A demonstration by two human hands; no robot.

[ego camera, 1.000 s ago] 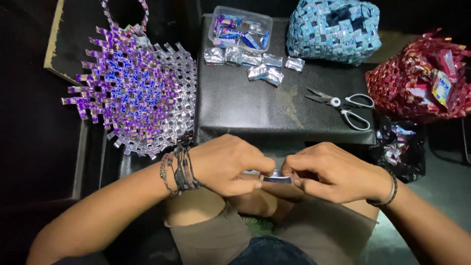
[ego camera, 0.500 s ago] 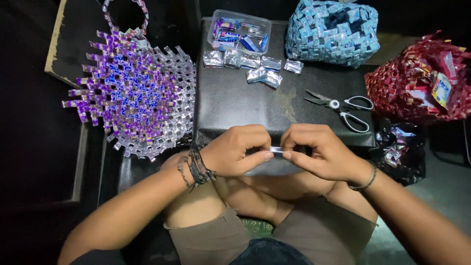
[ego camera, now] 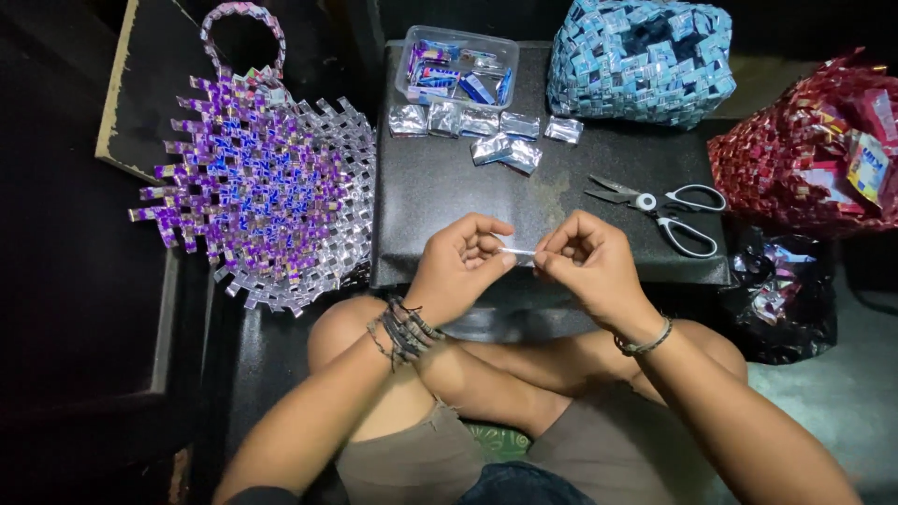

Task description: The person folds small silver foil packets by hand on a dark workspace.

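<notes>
My left hand and my right hand pinch the two ends of a thin folded silver wrapper strip between their fingertips, just above the near edge of a dark table. Several folded silver wrapper pieces lie in a row at the far side of the table. Behind them stands a clear plastic box with blue and purple wrappers inside.
White-handled scissors lie on the table to the right. A woven purple and silver basket piece rests at the left. A woven blue bag sits at the back, a red woven one at the right, above a dark plastic bag.
Both hands have risen from my lap to the table's near edge. They have drawn slightly apart, and the strip now shows stretched between the fingertips.
</notes>
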